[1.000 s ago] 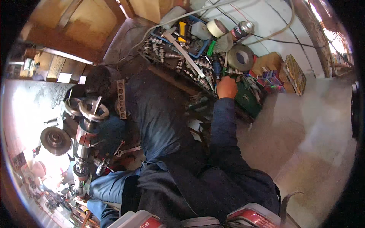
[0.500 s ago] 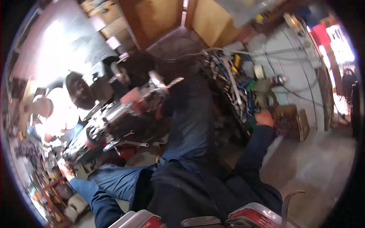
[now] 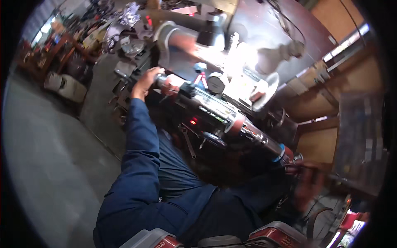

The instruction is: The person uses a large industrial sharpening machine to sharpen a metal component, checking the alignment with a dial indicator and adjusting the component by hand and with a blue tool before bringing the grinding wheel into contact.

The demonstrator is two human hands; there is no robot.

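Observation:
My left hand (image 3: 145,81) is closed on the near-left end of a shiny metal machine (image 3: 211,106), which lies slantwise across the middle, with red parts and cylindrical sections. A small handwheel (image 3: 213,139) sticks out below it, and a wrench (image 3: 188,142) hangs beside it. My right hand (image 3: 308,184) is a blur at the lower right, near the machine's right end; whether it holds anything I cannot make out. Behind the machine, glare washes out part of the bench and the round parts on it.
A cluttered wooden rack (image 3: 62,56) with tools stands at the upper left, beside a pale container (image 3: 64,87). Grey floor (image 3: 45,157) runs along the left. Wooden panels (image 3: 314,142) and a dark translucent sheet (image 3: 359,140) are at the right. Cables dangle at the top.
My view has swung left onto the machine. My left hand has come onto the machine's end; my right hand has left the tool tray and moves, blurred, near the machine's other end.

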